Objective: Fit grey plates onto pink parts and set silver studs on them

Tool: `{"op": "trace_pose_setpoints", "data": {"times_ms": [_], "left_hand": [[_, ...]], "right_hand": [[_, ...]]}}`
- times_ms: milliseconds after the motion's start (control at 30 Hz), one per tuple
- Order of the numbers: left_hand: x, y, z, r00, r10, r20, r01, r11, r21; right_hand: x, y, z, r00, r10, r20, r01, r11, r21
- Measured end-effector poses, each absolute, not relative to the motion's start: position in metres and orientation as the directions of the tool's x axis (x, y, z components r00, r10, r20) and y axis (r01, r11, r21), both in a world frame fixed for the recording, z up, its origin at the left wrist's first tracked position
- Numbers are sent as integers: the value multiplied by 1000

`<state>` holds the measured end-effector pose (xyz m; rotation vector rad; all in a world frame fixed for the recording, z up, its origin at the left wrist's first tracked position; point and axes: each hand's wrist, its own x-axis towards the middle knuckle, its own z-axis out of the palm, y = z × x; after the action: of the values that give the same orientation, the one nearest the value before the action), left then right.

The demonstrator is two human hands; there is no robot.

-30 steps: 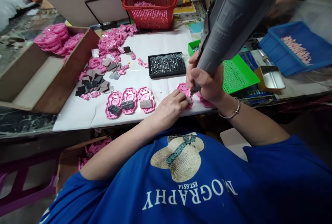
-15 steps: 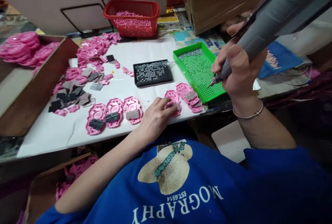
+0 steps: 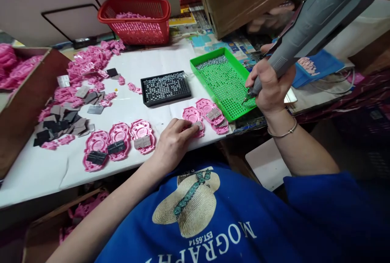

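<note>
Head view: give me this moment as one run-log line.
left hand: on pink plastic casing | right hand: gripping gray electric screwdriver | bit: at green screw tray, contact unclear

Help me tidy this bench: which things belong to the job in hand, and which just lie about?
Seemingly in the job:
grey power tool, in the right hand
pink casing, touched by the left hand
green tray, at the tool's tip

Probably lying about:
yellow item at the back
blue bin, right
</note>
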<state>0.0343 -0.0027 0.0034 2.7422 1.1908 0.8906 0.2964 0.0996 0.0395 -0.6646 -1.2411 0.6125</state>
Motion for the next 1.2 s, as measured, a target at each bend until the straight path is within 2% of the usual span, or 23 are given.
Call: {"op": "trace_pose_setpoints", "data": {"times_ms": [133, 400, 567, 733, 867, 1033, 1200], "left_hand": [[34, -3, 2, 545, 673, 500, 665, -710, 232], [33, -2, 2, 543, 674, 502, 652, -715, 255], [31, 0, 5, 540, 687, 486, 597, -720, 354], [27, 0, 4, 516, 721, 464, 589, -691, 419], [27, -2, 1, 492, 740, 459, 607, -669, 429], [29, -4, -4, 466, 743, 480, 628, -660, 413], [31, -5, -6, 453, 723, 522, 625, -675, 393]], "right_hand": [[297, 103, 37, 253, 779, 573, -52, 603, -796], [296, 103, 36, 208, 767, 607, -4, 621, -783], [298, 107, 42, 221, 685, 695, 64, 701, -711], [281, 95, 67, 234, 581, 779, -8, 803, -596], [248, 68, 86, 235, 669, 705, -63, 735, -676], [216, 47, 83, 124, 765, 632, -210, 643, -737], [198, 37, 78, 28, 862, 507, -241, 498, -833]]}}
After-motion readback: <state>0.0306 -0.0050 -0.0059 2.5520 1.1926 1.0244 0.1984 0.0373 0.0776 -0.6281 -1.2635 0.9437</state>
